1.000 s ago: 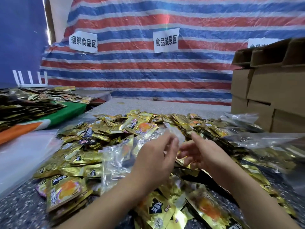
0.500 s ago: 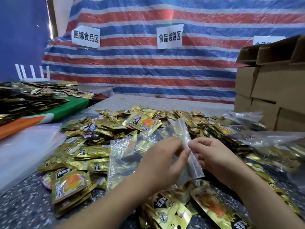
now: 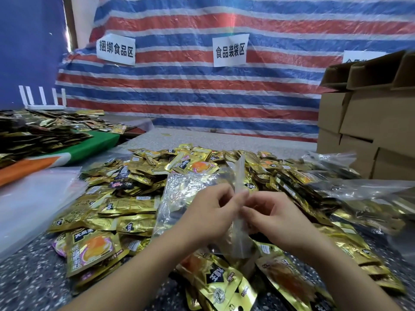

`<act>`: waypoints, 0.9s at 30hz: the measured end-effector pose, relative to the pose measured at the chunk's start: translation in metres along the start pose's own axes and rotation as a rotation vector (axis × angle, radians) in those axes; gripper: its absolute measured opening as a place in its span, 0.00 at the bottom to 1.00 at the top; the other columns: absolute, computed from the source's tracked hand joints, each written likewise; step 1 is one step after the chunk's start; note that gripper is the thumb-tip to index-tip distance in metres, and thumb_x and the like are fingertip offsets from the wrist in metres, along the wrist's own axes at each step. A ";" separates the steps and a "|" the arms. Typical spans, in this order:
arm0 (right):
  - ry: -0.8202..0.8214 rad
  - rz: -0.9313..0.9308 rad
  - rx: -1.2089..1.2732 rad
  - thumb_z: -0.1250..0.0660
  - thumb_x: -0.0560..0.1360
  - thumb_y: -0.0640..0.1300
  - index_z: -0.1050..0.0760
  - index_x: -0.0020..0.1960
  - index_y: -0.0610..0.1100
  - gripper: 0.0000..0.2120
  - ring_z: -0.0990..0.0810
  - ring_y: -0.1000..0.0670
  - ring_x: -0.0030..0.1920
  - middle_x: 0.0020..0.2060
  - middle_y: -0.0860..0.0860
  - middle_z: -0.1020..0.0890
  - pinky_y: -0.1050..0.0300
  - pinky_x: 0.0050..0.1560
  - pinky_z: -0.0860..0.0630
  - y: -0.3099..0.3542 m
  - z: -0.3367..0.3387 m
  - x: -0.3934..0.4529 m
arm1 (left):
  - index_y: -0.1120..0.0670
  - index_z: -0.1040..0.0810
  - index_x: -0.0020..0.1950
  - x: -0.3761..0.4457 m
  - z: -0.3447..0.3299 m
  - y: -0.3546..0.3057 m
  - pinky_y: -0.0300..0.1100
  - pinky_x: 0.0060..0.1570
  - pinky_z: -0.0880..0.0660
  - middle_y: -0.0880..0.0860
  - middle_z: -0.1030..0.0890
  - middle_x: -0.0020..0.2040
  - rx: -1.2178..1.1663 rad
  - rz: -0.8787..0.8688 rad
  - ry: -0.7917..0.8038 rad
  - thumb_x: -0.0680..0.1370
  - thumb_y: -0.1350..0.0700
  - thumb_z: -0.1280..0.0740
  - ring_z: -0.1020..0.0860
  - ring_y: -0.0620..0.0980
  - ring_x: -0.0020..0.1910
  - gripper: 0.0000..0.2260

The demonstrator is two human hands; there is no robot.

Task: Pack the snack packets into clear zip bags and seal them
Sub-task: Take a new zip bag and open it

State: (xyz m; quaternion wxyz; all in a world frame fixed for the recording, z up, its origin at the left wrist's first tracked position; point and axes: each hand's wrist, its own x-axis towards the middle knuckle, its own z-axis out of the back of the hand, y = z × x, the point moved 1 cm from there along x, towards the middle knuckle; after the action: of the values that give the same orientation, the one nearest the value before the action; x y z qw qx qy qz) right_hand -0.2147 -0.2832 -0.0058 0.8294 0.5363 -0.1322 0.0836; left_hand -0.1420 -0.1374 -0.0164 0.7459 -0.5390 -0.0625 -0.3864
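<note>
Both hands, left [image 3: 208,212] and right [image 3: 276,215], pinch an empty zip bag [image 3: 239,234] upright above the packets [image 3: 125,198], probably to part its mouth for filling.

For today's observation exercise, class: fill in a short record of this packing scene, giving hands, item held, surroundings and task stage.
left hand: pinches the clear zip bag
right hand: pinches the same bag
clear zip bag: empty, held upright between both hands
snack packets: gold, heaped loose on the table
cardboard boxes: stacked far right
stage: bag not yet filled
</note>
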 end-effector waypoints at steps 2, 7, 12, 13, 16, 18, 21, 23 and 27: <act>-0.022 0.068 -0.103 0.34 0.78 0.33 0.17 0.45 0.41 0.09 0.23 0.53 0.34 0.35 0.40 0.18 0.53 0.37 0.25 0.002 -0.004 -0.002 | 0.60 0.25 0.38 0.000 0.001 0.001 0.47 0.34 0.30 0.54 0.26 0.30 -0.019 0.037 0.024 0.80 0.47 0.34 0.29 0.48 0.30 0.19; -0.066 0.084 -0.188 0.32 0.78 0.35 0.15 0.46 0.44 0.09 0.19 0.39 0.39 0.38 0.44 0.15 0.39 0.43 0.22 0.001 -0.002 -0.002 | 0.57 0.26 0.39 -0.002 0.000 0.000 0.56 0.39 0.27 0.55 0.24 0.33 0.056 0.006 0.066 0.82 0.52 0.37 0.27 0.50 0.32 0.14; -0.040 0.070 -0.143 0.33 0.78 0.34 0.16 0.44 0.43 0.09 0.18 0.49 0.37 0.37 0.46 0.14 0.48 0.39 0.22 0.004 -0.003 -0.003 | 0.58 0.28 0.39 -0.004 -0.001 -0.004 0.56 0.38 0.27 0.58 0.24 0.33 -0.021 0.011 0.111 0.81 0.50 0.39 0.26 0.52 0.33 0.15; -0.039 0.061 -0.125 0.32 0.78 0.34 0.16 0.43 0.42 0.08 0.18 0.50 0.37 0.37 0.47 0.14 0.52 0.39 0.23 0.004 -0.002 -0.002 | 0.57 0.29 0.39 -0.004 0.000 -0.005 0.56 0.38 0.27 0.56 0.25 0.33 -0.038 0.010 0.116 0.82 0.51 0.39 0.26 0.51 0.33 0.15; -0.022 -0.005 -0.002 0.32 0.78 0.36 0.18 0.42 0.39 0.07 0.19 0.48 0.38 0.38 0.40 0.15 0.54 0.40 0.24 0.002 0.001 -0.002 | 0.54 0.29 0.38 -0.004 0.000 -0.007 0.54 0.37 0.27 0.54 0.25 0.32 -0.072 0.012 0.127 0.84 0.56 0.41 0.26 0.51 0.33 0.14; -0.006 -0.054 0.080 0.30 0.77 0.39 0.18 0.41 0.40 0.07 0.20 0.48 0.37 0.39 0.36 0.16 0.57 0.37 0.25 0.003 0.003 -0.003 | 0.55 0.29 0.39 -0.005 0.002 -0.007 0.48 0.35 0.28 0.52 0.24 0.31 -0.123 0.025 0.144 0.84 0.56 0.42 0.25 0.50 0.32 0.14; -0.204 -0.076 0.099 0.31 0.77 0.38 0.19 0.37 0.42 0.11 0.22 0.53 0.30 0.30 0.46 0.18 0.61 0.31 0.26 0.003 0.012 0.000 | 0.54 0.28 0.40 -0.001 0.010 -0.004 0.46 0.34 0.27 0.48 0.24 0.29 -0.090 0.075 0.087 0.84 0.54 0.43 0.25 0.45 0.29 0.14; -0.432 -0.095 0.065 0.32 0.78 0.37 0.23 0.34 0.41 0.13 0.25 0.53 0.27 0.25 0.49 0.22 0.58 0.30 0.27 -0.001 0.024 0.002 | 0.55 0.29 0.39 0.003 0.017 0.001 0.53 0.36 0.25 0.48 0.24 0.28 -0.037 0.095 -0.006 0.84 0.54 0.43 0.25 0.46 0.28 0.14; -0.670 -0.075 -0.190 0.32 0.73 0.43 0.28 0.32 0.41 0.12 0.30 0.49 0.28 0.28 0.40 0.23 0.53 0.33 0.32 -0.006 0.037 0.001 | 0.57 0.28 0.40 0.008 0.026 0.007 0.60 0.37 0.25 0.52 0.24 0.31 -0.020 0.137 -0.120 0.83 0.51 0.41 0.25 0.50 0.29 0.15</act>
State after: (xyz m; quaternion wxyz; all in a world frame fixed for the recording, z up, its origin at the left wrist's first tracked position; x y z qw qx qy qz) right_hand -0.2169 -0.3191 0.0039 0.7888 0.4587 -0.3844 -0.1401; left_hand -0.1233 -0.1181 -0.0071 0.7600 -0.5716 -0.0661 -0.3022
